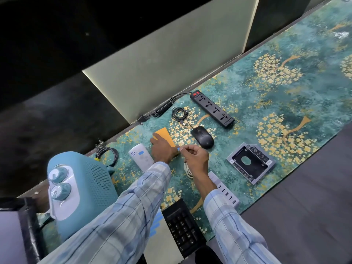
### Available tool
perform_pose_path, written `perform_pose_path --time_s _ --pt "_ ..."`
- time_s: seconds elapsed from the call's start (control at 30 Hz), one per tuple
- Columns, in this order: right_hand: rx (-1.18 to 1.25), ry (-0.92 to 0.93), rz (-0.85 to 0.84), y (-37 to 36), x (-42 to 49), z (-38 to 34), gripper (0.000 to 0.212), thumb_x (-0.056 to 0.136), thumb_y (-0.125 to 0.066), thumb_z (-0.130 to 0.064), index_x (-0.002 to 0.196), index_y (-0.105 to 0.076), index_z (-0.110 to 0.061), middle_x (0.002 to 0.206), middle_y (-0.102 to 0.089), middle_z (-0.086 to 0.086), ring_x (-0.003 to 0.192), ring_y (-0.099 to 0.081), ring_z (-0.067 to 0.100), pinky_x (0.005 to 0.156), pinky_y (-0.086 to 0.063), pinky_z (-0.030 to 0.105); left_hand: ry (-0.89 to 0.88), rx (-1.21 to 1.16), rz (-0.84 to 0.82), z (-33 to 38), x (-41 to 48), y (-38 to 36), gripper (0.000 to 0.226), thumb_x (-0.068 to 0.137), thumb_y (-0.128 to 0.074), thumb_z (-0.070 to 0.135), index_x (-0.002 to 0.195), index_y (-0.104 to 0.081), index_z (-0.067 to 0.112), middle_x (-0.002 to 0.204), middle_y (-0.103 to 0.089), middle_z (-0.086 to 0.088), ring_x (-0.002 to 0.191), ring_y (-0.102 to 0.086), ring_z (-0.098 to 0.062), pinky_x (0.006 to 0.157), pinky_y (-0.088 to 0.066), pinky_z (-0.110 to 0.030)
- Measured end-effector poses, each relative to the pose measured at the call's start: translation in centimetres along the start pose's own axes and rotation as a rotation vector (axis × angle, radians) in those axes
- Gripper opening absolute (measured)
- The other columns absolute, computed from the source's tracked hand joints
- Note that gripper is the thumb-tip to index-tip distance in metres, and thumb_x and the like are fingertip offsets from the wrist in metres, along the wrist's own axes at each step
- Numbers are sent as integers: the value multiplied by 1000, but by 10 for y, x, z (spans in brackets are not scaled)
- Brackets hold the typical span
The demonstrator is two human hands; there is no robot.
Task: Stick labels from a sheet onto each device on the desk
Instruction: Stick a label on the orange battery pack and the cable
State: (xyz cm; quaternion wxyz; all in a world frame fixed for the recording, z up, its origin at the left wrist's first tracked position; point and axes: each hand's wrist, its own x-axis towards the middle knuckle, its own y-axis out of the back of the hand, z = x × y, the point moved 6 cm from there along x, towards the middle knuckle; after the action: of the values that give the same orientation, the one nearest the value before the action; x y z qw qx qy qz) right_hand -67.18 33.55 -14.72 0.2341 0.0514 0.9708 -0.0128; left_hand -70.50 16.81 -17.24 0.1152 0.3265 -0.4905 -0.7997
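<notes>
One long worktop (285,103) under a green-and-gold patterned mat carries the devices, spread apart so each can be reached and labelled in turn. Biggest is the blue heater (91,187) at the left edge, its two dials facing the camera. Nearest the person lies a black keyboard (183,227). A black power strip (212,109) sits toward the back, a silver drive caddy (255,168) to the right, and a white USB hub (226,193) is partly hidden under the right forearm.

The label sheet (157,223) lies just left of the keyboard, mostly covered by the left sleeve, with rows of blue strips showing. Keeping it close to the body probably makes each fresh label a short reach.

A white power bank (142,161) already wears a blue strip (141,153). The black mouse (202,137) shows none from here.

Between those two lies an orange device (163,133). The left hand (162,147) holds it, fingers bent at its near-left edge, apparently steadying it so it cannot slide when pressed.

Just beside that hand, the right hand (196,157) pinches a small blue label (178,149) between thumb and forefinger by one end, leaving the sticky length free to lay down. The orange device looks like its target.
</notes>
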Motion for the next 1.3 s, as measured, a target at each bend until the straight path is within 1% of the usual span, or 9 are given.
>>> perform_pose_path --time_s 0.13,0.2,0.3,0.47,0.6,0.77,1.0,1.13,1.3 --pt "37 -53 7 2 0 0 8 84 -81 -10 88 -78 -3 64 -68 1 48 -53 6 52 -48 23 -66 -49 -33 -8 2 -1 120 76 -78 58 159 -9 6 152 -29 -26 122 -54 -47 91 -50 -48" --pt "65 -90 -5 2 2 1 6 85 -80 -8 88 -78 -4 62 -65 1 46 -51 7 49 -45 20 -36 -380 -83 -16 -1 3 99 80 -73 57 156 -25 16 137 -49 -17 106 -63 -37 80 -58 -46" --pt "103 -135 -23 0 9 2 6 85 -81 -9 83 -76 -12 65 -67 1 49 -50 9 47 -43 18 186 -1075 -260 -23 -18 1 61 87 -56 34 139 -45 5 102 -64 -9 76 -63 -26 57 -55 -33" --pt "112 -145 -118 -18 9 -3 9 88 -76 -3 96 -75 2 66 -64 2 45 -48 3 44 -39 13 306 -1479 -397 -32 -41 -1 46 86 -36 3 129 -50 -2 102 -67 -22 76 -70 -37 85 -55 -50" --pt "67 -120 -128 -32 11 1 5 84 -79 -4 82 -76 -7 70 -68 4 60 -57 11 57 -48 20 285 -1583 -431 -38 -53 -7 45 86 -30 -4 123 -54 5 108 -68 -18 81 -72 -36 96 -50 -54" --pt "-43 -135 -74 -40 11 9 7 79 -85 -18 80 -79 -17 84 -75 5 73 -64 20 66 -53 36 282 -1538 -478 -41 -64 -13 42 86 -33 -2 121 -55 7 98 -67 -10 74 -67 -29 72 -52 -40" --pt "-234 28 4 -44 10 0 21 71 -90 -27 84 -74 -22 85 -72 0 72 -62 15 64 -52 33 284 -1612 -501 -39 -67 -22 43 82 -36 0 119 -57 6 105 -63 -11 82 -59 -28 74 -50 -39" --pt "-227 47 92 -35 10 -1 21 81 -79 -14 95 -64 -11 93 -68 0 75 -59 6 66 -42 28 302 -1594 -455 -43 -67 -22 30 95 -39 11 118 -58 8 102 -66 -11 84 -61 -27 75 -50 -41" --pt "-341 63 -119 -47 0 9 17 92 -71 -30 104 -75 -18 104 -74 -4 93 -67 14 79 -55 31 191 -1389 -319 -37 -61 -17 41 109 -33 34 137 -55 14 98 -68 -7 85 -61 -22 70 -48 -36"
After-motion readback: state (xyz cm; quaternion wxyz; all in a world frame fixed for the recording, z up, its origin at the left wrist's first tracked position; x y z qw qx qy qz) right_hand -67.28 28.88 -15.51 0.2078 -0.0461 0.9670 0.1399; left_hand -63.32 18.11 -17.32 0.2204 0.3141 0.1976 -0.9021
